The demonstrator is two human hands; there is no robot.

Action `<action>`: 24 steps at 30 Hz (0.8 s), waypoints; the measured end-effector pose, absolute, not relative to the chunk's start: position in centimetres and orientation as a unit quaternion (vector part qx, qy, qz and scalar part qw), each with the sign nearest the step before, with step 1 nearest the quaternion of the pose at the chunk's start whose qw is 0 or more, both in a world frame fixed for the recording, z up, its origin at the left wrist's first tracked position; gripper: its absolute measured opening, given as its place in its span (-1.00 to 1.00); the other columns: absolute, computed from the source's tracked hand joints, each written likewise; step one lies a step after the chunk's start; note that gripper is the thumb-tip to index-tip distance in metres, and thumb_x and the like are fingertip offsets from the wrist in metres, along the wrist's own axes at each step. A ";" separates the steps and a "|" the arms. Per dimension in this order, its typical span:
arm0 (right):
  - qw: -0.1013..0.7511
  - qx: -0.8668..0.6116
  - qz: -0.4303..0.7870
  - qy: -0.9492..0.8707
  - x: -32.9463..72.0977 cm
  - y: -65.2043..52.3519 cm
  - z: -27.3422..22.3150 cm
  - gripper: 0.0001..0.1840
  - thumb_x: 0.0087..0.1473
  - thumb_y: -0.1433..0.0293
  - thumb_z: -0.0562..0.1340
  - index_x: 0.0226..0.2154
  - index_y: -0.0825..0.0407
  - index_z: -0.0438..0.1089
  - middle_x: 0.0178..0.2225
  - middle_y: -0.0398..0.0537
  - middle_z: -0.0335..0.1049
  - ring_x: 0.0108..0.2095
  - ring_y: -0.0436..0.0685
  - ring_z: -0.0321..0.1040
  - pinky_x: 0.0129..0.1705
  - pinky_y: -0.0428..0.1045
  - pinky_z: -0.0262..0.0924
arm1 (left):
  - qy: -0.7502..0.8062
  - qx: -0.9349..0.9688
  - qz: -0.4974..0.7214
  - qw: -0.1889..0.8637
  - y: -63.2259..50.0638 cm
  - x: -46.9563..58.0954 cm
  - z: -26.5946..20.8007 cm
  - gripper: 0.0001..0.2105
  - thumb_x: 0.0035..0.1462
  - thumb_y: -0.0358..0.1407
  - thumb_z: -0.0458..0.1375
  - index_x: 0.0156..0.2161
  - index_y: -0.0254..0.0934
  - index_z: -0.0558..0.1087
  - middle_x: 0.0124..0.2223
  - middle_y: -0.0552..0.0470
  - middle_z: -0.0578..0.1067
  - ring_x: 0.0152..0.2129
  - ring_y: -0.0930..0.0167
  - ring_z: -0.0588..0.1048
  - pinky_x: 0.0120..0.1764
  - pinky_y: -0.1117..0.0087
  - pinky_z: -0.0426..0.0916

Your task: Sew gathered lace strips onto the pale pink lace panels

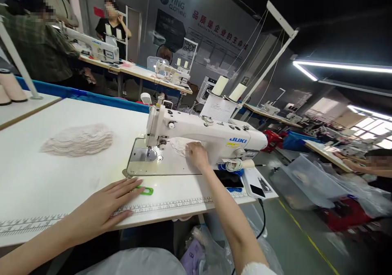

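Observation:
My left hand (pixel 113 201) lies flat on the white table, its fingers stretched out. Its fingertips cover part of a small green plastic tool (pixel 147 191) with a looped end. Beneath the arm of the white sewing machine (pixel 199 126), my right hand (pixel 197 154) reaches in with curled fingers on a pale, thin fabric piece (pixel 180 146). Its fingertips are partly hidden. The metal needle plate (pixel 151 155) is left of that hand, with no fabric under the needle. A pile of pale, scalloped fabric pieces (pixel 81 140) rests on the table to the left.
A printed ruler strip (pixel 171 205) runs along the table's front edge. Right of the machine are a dark phone (pixel 228 179), a white device (pixel 254 184) and a coil of pale cord (pixel 233 165). Thread cones (pixel 219 86) stand behind. Other people sit or stand at further machines.

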State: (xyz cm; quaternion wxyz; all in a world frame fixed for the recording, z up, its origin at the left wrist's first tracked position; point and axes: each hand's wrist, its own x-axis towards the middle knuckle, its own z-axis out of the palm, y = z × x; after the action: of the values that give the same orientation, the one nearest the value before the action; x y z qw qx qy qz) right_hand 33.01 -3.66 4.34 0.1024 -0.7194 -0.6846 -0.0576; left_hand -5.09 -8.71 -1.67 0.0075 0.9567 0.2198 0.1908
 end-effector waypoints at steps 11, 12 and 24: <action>-0.035 -0.696 -0.088 -0.712 33.9 -3.4 4.9 -0.79 0.36 0.35 0.25 0.00 0.05 0.49 0.04 0.08 0.49 0.10 0.23 0.40 0.19 0.21 0.31 | 0.179 0.943 0.279 -0.025 -8.6 -4.6 -0.9 -0.36 0.38 -0.01 0.11 0.48 0.00 0.10 0.37 0.10 0.37 0.18 0.24 0.51 0.13 0.31 0.45; -0.032 -0.689 -0.087 -0.719 33.7 -4.0 4.9 -0.76 0.34 0.42 0.23 0.02 0.05 0.49 0.07 0.10 0.49 0.14 0.25 0.37 0.22 0.19 0.26 | 0.175 0.942 0.285 -0.031 -8.6 -4.5 -0.9 -0.37 0.39 -0.01 0.10 0.47 0.00 0.11 0.37 0.11 0.38 0.17 0.25 0.52 0.12 0.32 0.45; 0.135 -0.742 -0.025 -0.656 33.2 -0.6 4.0 -0.67 0.39 0.20 0.25 0.10 -0.01 0.42 0.12 0.04 0.43 0.06 0.21 0.43 0.13 0.22 0.37 | 0.172 0.932 0.316 -0.043 -8.7 -4.5 -0.9 -0.36 0.39 -0.02 0.11 0.48 0.01 0.08 0.35 0.09 0.40 0.14 0.24 0.55 0.08 0.29 0.48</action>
State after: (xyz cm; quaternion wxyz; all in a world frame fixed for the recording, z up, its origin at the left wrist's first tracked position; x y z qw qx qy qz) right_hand 33.16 -0.57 4.02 0.1354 -0.7420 -0.6561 -0.0247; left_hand -4.51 -8.74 -0.92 -0.0431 0.9322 0.1720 0.3157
